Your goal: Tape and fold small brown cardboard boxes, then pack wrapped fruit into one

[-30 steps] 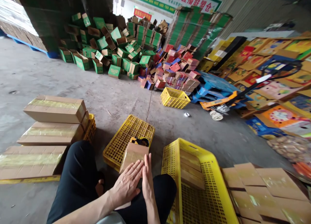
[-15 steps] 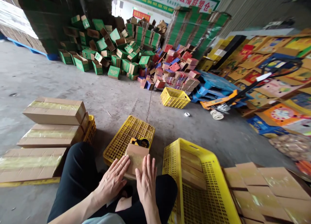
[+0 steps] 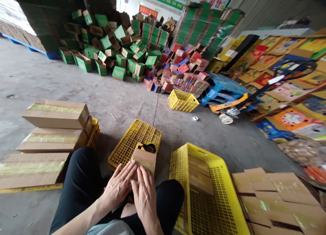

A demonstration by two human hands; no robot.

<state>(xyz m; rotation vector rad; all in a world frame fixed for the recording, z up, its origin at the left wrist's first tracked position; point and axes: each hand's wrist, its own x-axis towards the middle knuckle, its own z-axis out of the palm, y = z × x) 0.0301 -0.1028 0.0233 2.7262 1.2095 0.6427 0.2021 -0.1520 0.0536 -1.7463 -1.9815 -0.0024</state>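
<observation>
A small brown cardboard box (image 3: 144, 157) with a strip of clear tape rests between my knees, at the near end of an upturned yellow plastic crate (image 3: 132, 133). My left hand (image 3: 120, 184) lies on the box's near left part, fingers stretched out. On the near part of its top lies my right hand (image 3: 144, 191), also flat with fingers extended, close beside the left. The hands cover the near end of the box. Just beyond it, a tape dispenser (image 3: 146, 147) in yellow and black lies on the crate.
On the left, taped long boxes (image 3: 54, 113) are stacked beside my leg. A yellow crate (image 3: 224, 170) holding several small cartons stands at my right, with flat cardboard pieces (image 3: 277, 194) beyond it. Farther off are a pallet jack (image 3: 239, 106) and piled green boxes (image 3: 118, 73).
My right hand has slid left and nearer to me across the box, coming close to my left hand. The left hand has shifted only slightly.
</observation>
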